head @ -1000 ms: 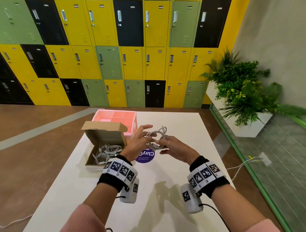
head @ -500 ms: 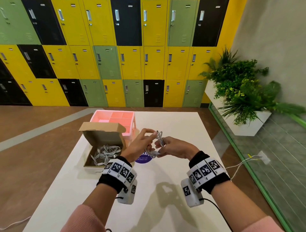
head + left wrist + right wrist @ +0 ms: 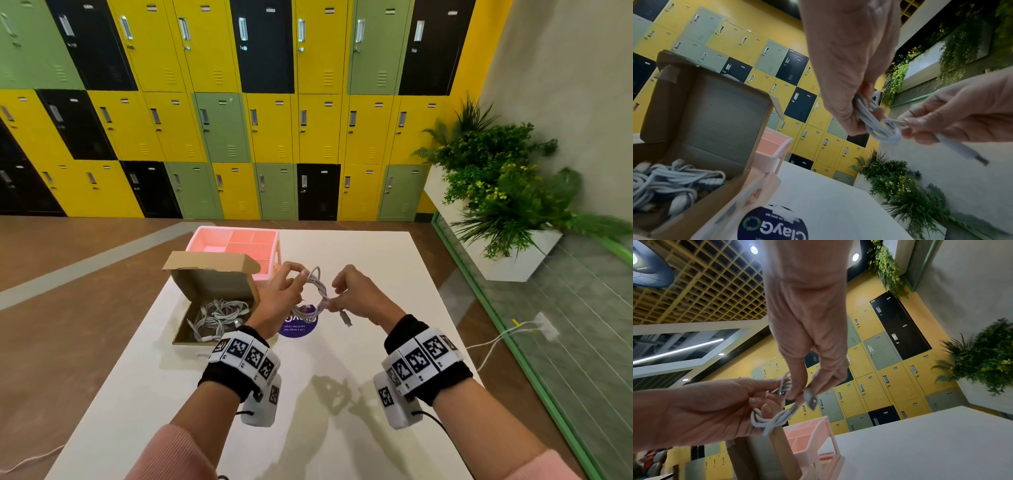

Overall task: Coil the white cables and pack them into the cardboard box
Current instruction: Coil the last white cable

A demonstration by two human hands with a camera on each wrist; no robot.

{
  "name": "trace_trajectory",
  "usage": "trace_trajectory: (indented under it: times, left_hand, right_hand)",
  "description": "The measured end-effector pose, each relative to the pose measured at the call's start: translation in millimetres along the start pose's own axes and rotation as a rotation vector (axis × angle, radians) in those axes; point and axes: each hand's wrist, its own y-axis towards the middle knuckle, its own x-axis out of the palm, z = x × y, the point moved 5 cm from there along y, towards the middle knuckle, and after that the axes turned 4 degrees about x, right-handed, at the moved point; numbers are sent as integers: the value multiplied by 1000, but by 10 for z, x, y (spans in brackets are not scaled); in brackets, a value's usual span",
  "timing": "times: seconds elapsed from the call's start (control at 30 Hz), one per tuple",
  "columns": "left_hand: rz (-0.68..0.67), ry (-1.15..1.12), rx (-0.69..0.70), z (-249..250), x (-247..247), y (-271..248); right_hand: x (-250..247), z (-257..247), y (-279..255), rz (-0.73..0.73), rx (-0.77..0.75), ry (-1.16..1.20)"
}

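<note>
Item 1: one cardboard box (image 3: 219, 291), far left on the white tabletop (image 3: 359, 267), lid standing open. Contents: a heap of coiled white cables (image 3: 219, 317); I cannot count them, they lie tangled together.

Item 2: one pink organiser tray (image 3: 236, 241), just behind the box. I see several compartments, nothing visible in them.

Item 3: my left hand (image 3: 284, 294), raised above the tabletop beside the box, fingers curled round one side of a coil.

Item 4: one white cable (image 3: 317, 291), wound into a small coil and held in the air between both hands, clear of the box. Its plug end (image 3: 346, 318) hangs loose below my right hand.

Item 5: one round purple sticker (image 3: 298, 325) on the tabletop, under the coil.

Item 6: my right hand (image 3: 363, 294), thumb and forefinger pinching the cable near its plug.

Item 7: one planter of green foliage (image 3: 507, 198), far right, off the tabletop.
</note>
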Motion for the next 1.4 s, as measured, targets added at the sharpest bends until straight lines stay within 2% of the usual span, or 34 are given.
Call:
trace_trajectory:
  times: [0.1,0.23,0.33,0.47,0.53,0.63,0.77,0.83,0.93,1.03,1.2,1.4]
  left_hand:
    - [104,-39,23,-21,-26,4]
    - [223,-113,23,-38,-150,33]
    - [257,-146,1,-66,-231,72]
    - [242,-157,-9,-72,-258,77]
    - [178,-189,0,-30,-247,32]
    - [14,-203,-27,9,-203,-27]
    - [-141,-41,-59,-8,-157,-86]
    - [-192,122,-18,-12,-118,-107]
    - [-158,288,89,28,-84,-126]
    - [-101,271,88,74,-44,-138]
    - [-100,180,77,133,17,-165]
    - [-116,79,58,102,82,-211]
  right_hand:
    - [6,-65,-10,-55,-24,82]
    - [-8,-147,-31,-190,-50,78]
    - [-9,-198,-80,-282,-67,52]
    - [-48,-209,-124,-308,-103,4]
    - [-80,-186,-108,-279,-108,-38]
    - [-146,-120,-81,-191,-131,-110]
    - [-261,-80,-63,-59,-163,-196]
    - [-293,-114,-64,-17,-205,-242]
    - [-288,-107,-42,31,-239,-261]
    - [-276,-33,-13,93,-223,-158]
    - [-212,67,-2,222,-256,21]
    - [27,184,-9,169,-174,203]
